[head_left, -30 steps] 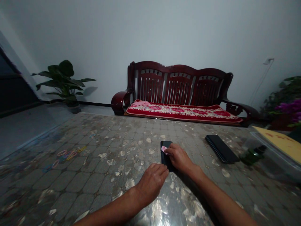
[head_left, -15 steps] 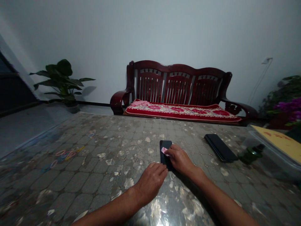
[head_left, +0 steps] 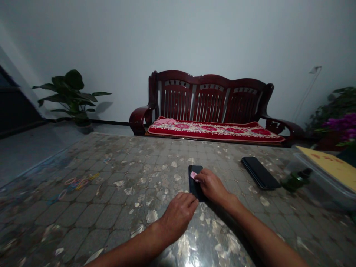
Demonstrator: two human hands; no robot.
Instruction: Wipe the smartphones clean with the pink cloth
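Note:
A black phone (head_left: pixel 192 186) lies flat on the patterned table cover. My right hand (head_left: pixel 213 186) is over its right side, fingers closed on a small pink cloth (head_left: pixel 194 175) that rests against the screen. At the phone's lower left corner is my left hand (head_left: pixel 180 210), its fingers together and their tips touching the phone's near end. Whether those fingers grip the phone or only press on it cannot be made out.
Right of my hands lie a stack of dark phones (head_left: pixel 260 172), a green bottle (head_left: pixel 297 180) and a clear plastic box (head_left: pixel 319 185) with a yellow sheet on top. Coloured rubber bands (head_left: pixel 80 182) lie at left. A wooden bench (head_left: pixel 210 100) stands beyond the table (head_left: pixel 125 218).
The pink cloth and my right fingertips have shifted very slightly up the screen. My left hand keeps its place at the phone's near end. The whole view has moved a little.

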